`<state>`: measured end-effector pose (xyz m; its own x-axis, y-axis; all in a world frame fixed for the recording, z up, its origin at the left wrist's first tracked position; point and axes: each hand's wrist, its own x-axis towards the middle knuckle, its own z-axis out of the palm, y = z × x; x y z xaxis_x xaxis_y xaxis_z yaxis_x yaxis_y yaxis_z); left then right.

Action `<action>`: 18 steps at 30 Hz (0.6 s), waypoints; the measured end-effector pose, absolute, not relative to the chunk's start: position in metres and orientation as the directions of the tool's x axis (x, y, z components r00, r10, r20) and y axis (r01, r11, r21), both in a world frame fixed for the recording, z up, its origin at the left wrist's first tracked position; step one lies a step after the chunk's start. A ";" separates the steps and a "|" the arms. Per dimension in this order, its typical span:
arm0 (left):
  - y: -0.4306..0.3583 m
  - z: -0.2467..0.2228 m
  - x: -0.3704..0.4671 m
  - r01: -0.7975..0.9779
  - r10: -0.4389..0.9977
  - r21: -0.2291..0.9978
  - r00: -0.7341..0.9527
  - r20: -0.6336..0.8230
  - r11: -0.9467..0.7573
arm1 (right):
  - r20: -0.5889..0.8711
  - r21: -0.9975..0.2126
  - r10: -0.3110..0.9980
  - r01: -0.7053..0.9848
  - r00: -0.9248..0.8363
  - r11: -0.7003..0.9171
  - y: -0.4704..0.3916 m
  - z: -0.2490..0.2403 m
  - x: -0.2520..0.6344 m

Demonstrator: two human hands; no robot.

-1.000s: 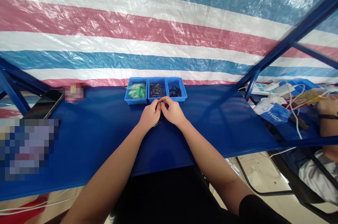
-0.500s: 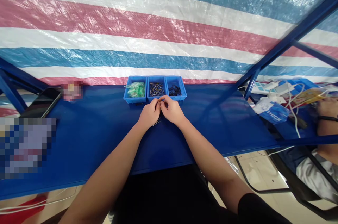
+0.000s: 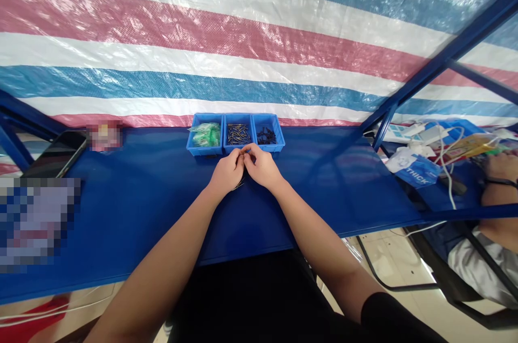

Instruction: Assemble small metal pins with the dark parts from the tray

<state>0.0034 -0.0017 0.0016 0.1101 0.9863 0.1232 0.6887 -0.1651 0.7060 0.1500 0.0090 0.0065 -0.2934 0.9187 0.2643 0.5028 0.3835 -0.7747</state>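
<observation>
My left hand and my right hand meet fingertip to fingertip just in front of three joined blue bins. Both are closed in a pinch; what they hold is too small and hidden to name. A few thin screws lie on the blue table below my left hand. The left bin holds green and clear plastic bags. In the middle bin are many screws, and the right bin holds small black parts.
A phone and blurred-out items lie on the blue table at the left. Blue metal posts slope at both sides. On the right are cables, a blue packet and another person's arm. Striped sheeting hangs behind.
The view has shifted slightly, so the bins and table items appear a little further left and higher. My hands remain together in the same pinch.
</observation>
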 end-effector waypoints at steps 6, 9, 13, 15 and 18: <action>-0.001 0.000 0.003 0.709 0.987 0.687 0.110 0.118 -0.161 | 0.264 -0.776 0.915 0.495 -0.306 0.390 0.009 0.007 0.150; -0.002 0.000 0.003 0.721 0.987 0.673 0.109 0.119 -0.161 | 0.263 -0.775 0.916 0.499 -0.304 0.388 0.009 0.007 0.150; -0.002 0.001 0.003 0.730 0.987 0.664 0.114 0.117 -0.163 | 0.265 -0.771 0.915 0.503 -0.304 0.391 0.010 0.006 0.149; -0.003 0.001 0.003 0.732 0.987 0.662 0.113 0.116 -0.162 | 0.270 -0.771 0.912 0.499 -0.308 0.396 0.010 0.006 0.149; -0.003 0.001 0.003 0.729 0.987 0.665 0.116 0.114 -0.163 | 0.269 -0.769 0.912 0.501 -0.309 0.397 0.010 0.006 0.150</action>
